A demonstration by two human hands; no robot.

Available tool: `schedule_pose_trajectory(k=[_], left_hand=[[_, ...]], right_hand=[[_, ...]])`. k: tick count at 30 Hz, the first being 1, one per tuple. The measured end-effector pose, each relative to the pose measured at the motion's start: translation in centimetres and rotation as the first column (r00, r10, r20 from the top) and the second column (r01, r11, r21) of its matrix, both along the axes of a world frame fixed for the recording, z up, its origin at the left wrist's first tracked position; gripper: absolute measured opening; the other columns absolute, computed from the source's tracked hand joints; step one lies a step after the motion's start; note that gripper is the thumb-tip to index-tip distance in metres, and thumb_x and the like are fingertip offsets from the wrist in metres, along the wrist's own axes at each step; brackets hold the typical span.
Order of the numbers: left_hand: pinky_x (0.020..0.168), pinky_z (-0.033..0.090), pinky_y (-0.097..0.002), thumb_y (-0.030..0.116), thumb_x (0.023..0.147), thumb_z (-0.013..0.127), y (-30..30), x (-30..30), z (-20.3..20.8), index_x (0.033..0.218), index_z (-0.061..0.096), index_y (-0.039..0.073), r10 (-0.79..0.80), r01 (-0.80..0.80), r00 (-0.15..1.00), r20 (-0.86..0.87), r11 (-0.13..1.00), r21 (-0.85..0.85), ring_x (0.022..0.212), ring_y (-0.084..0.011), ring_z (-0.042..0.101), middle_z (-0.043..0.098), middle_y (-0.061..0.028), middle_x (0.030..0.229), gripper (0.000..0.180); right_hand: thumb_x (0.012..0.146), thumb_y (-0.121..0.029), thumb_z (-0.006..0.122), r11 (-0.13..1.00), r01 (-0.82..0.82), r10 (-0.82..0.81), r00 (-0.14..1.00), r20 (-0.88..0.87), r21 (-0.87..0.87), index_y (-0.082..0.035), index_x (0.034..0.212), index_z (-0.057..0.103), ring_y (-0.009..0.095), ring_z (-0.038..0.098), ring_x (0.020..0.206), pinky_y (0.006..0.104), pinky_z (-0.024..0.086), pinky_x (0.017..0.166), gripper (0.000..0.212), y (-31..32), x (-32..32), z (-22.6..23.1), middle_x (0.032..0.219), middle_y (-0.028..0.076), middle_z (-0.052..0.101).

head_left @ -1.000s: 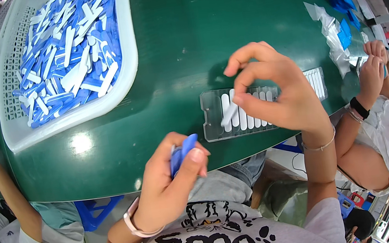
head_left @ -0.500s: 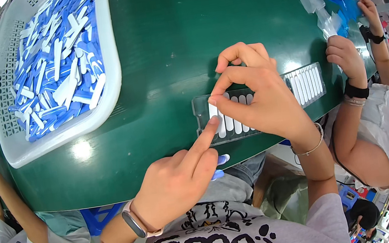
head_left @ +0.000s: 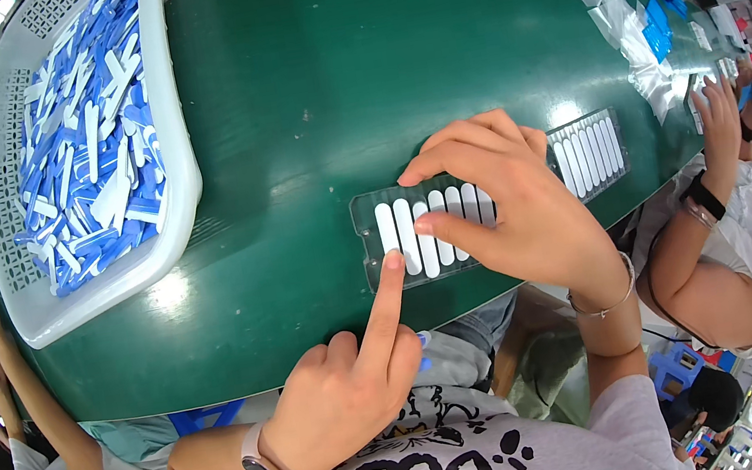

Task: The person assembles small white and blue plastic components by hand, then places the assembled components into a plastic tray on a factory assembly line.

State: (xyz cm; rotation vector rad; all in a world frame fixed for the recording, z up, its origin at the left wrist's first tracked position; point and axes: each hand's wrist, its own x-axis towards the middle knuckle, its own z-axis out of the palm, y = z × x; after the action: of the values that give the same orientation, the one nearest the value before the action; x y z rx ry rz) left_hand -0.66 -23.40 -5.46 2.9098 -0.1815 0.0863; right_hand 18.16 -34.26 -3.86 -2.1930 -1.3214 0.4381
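Note:
My left hand (head_left: 345, 385) has its index finger stretched out. That fingertip presses the lower end of the leftmost white strip (head_left: 387, 228) in a clear plastic tray (head_left: 372, 270). Its other fingers are curled, and blue strip ends (head_left: 425, 362) stick out beside them; how many it holds is hidden. My right hand (head_left: 523, 213) arches over the tray's right part, thumb and fingers apart, nothing between them. The thumb tip is close to the row. Several flat, round-ended white strips, like small nail files, lie upright side by side in the tray; my right hand covers some.
A white plastic basket (head_left: 179, 182) piled with blue and white strips stands at the left on the green table (head_left: 276, 85). Right of my hand lies another filled tray (head_left: 621, 169). Crumpled clear film (head_left: 648, 68) lies farther right. Other people's arms are at both sides.
My right thumb and index finger have parted from their pinch at the leftmost strip, and the hand has opened. My left fingertip has moved down along the row's left end. The view has shifted slightly.

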Motion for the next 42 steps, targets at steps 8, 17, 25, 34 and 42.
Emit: schedule_pose_trajectory(k=[8, 17, 25, 34, 42], left_hand=[[0.034, 0.029, -0.0195, 0.012, 0.077, 0.056, -0.4, 0.9, 0.2, 0.067, 0.045, 0.008, -0.022, 0.017, 0.999, 0.028, 0.989, 0.149, 0.041, -0.0063, 0.032, 0.053, -0.0205, 0.126, 0.016], [0.034, 0.033, -0.0196, 0.015, 0.080, 0.056, -0.4, 1.2, 1.3, 0.068, 0.045, 0.007, -0.021, 0.013, 0.999, 0.049, 0.989, 0.148, 0.040, -0.0061, 0.035, 0.055, -0.0214, 0.122, 0.019], [0.042, 0.042, -0.0233, 0.011, 0.081, 0.056, 1.0, 1.0, -0.2, 0.091, 0.049, 0.002, 0.069, 0.035, 0.973, 0.222, 0.900, -0.435, 0.045, -0.0093, 0.050, 0.056, -0.0187, 0.119, 0.015], [0.059, 0.044, -0.0300, 0.009, 0.092, 0.048, 0.2, 1.8, 2.8, 0.098, 0.053, -0.002, 0.399, -0.299, 0.914, -0.077, 0.533, -0.792, 0.063, -0.0195, 0.051, 0.055, -0.0097, 0.076, 0.013], [0.048, 0.026, -0.0193, 0.022, 0.095, 0.048, 0.5, 1.6, 0.4, 0.095, 0.051, 0.006, 0.293, -0.292, 0.906, -0.305, -0.087, -0.952, 0.054, -0.0045, 0.033, 0.039, 0.0036, 0.065, 0.017]], right_hand=[[0.073, -0.016, 0.070, 0.995, -0.055, 0.046, 0.993, -0.105, -0.084, -0.012, 0.094, 0.062, 0.018, 0.047, 0.095, 0.0329, 0.028, 0.086, 0.022, 0.3, 0.8, 0.1, 0.091, -0.002, 0.058], [0.071, -0.025, 0.072, 0.999, -0.036, 0.035, 0.999, -0.035, -0.024, -0.014, 0.095, 0.060, 0.019, 0.046, 0.093, 0.0350, 0.027, 0.083, 0.028, 0.3, 0.5, 0.0, 0.089, -0.002, 0.056], [0.068, -0.027, 0.076, 0.939, -0.302, 0.330, 0.927, 0.180, -0.166, -0.006, 0.129, 0.042, 0.025, 0.041, 0.112, 0.0483, 0.029, 0.087, 0.073, -3.5, 0.8, 1.7, 0.119, 0.010, 0.047], [0.077, -0.019, 0.068, 0.969, -0.247, 0.242, 0.908, 0.342, -0.031, -0.002, 0.124, 0.046, 0.025, 0.046, 0.113, 0.0515, 0.032, 0.087, 0.054, -5.5, 2.5, 7.1, 0.123, 0.010, 0.048], [0.086, -0.009, 0.061, -0.014, -0.040, 0.553, 0.832, 0.041, 0.999, -0.005, 0.103, 0.056, 0.024, 0.054, 0.094, 0.0402, 0.046, 0.076, 0.018, -4.0, -8.5, 9.3, 0.106, 0.010, 0.053]])
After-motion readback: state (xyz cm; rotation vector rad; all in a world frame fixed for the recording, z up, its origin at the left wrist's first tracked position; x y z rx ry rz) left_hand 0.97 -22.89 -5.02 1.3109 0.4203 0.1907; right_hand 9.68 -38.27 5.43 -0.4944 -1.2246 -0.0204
